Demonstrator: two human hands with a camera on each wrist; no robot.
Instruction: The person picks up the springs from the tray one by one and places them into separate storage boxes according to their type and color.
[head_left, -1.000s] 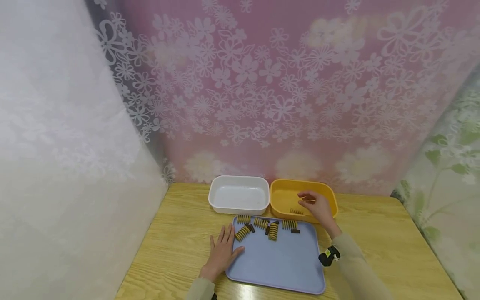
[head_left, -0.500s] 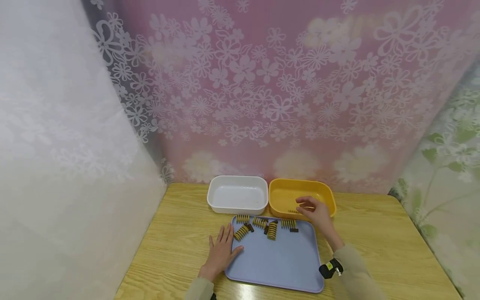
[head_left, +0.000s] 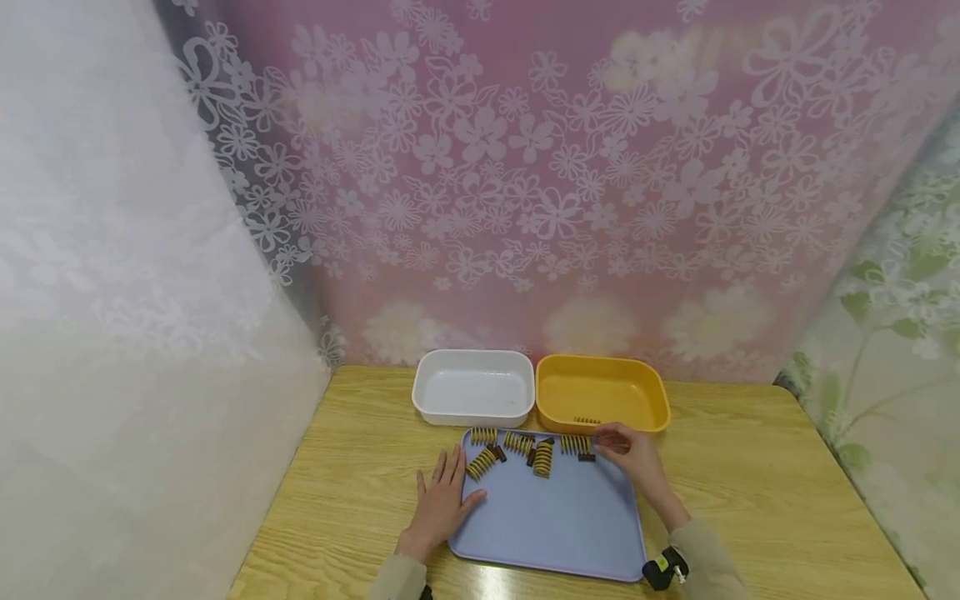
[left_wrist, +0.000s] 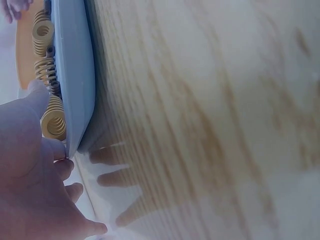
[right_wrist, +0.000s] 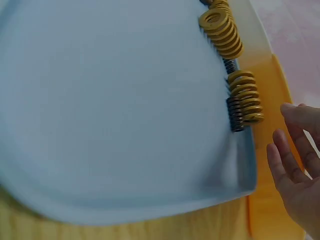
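Observation:
Along the far side of the blue tray [head_left: 547,533] lie several yellow coil springs and small dark springs. My left hand [head_left: 438,504] rests with spread fingers at the tray's left edge, near a tilted yellow spring [head_left: 482,463]. My right hand [head_left: 636,460] hangs over the tray's far right corner, holding nothing, with thumb and fingers apart. Just left of its fingertips are the rightmost yellow spring [head_left: 576,446] and a dark spring [head_left: 587,457]. The right wrist view shows this yellow spring [right_wrist: 246,97] beside the dark spring [right_wrist: 235,114], apart from the fingers.
Behind the tray stand a white bin [head_left: 474,420] on the left and a yellow bin [head_left: 630,392] on the right, side by side. One spring [head_left: 587,420] lies inside the yellow bin near its front wall. The wooden table [head_left: 750,467] meets patterned curtains at the back and sides.
My right hand has come out of the yellow bin toward me, down to the tray's far right corner by the springs. The left hand stays at the tray's edge.

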